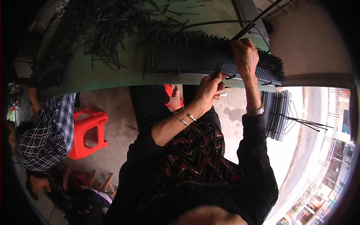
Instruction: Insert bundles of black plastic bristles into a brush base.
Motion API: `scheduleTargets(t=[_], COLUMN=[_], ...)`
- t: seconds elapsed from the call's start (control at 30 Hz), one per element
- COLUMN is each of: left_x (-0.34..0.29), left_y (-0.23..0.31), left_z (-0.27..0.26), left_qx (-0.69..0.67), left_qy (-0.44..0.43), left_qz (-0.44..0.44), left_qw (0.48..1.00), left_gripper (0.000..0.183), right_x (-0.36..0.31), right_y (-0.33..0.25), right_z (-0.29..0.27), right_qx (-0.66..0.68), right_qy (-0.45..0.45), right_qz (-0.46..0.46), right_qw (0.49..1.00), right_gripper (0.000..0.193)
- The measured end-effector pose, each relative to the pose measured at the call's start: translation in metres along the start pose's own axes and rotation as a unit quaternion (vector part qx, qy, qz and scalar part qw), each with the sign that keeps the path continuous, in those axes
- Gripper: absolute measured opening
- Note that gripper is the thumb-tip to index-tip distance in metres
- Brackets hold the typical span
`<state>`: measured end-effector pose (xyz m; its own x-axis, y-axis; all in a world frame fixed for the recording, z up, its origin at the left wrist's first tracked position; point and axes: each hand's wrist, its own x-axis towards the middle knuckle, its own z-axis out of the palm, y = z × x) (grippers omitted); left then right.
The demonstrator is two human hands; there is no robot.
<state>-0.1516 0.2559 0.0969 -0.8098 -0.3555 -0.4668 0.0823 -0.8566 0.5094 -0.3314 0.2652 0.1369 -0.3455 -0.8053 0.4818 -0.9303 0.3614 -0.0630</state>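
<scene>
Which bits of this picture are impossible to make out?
All in the head view:
Right hand: its fingertips curl out of sight behind the hand, so what they grip is unclear.
Left hand: anything between thumb and fingers is too small and dark against the black perforated block.
Pile of black sticks: cut off by the top edge.
Ground outside: detail washed out by glare.

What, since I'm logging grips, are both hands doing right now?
Left hand: fingers bent at the front edge of the perforated black rack; grip cannot be told.
Right hand: fingers curled by the dark pins; grip hidden.
</scene>
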Motion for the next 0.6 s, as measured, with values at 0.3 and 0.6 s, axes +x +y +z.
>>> scheduleTargets(t=[0.3,0.6], left_x=[0.000,0.003], left_y=[0.004,-0.002], left_z=[-0.002,-0.002], left_qx=[0.011,0.058], left_qy=[0.004,-0.028], left_qz=[0.014,0.025], left_qw=[1.000,0.998], left_gripper=[0.033,0.035], right_x=[-0.026,-0.034], right_y=[-0.013,-0.004], right_z=[-0.008,-0.035], right_qx=[0.086,0.482], right_qy=[0.045,-0.255], right_qz=[0.056,0.173], right_qw=[0.994,0.820], right_gripper=[0.031,0.022])
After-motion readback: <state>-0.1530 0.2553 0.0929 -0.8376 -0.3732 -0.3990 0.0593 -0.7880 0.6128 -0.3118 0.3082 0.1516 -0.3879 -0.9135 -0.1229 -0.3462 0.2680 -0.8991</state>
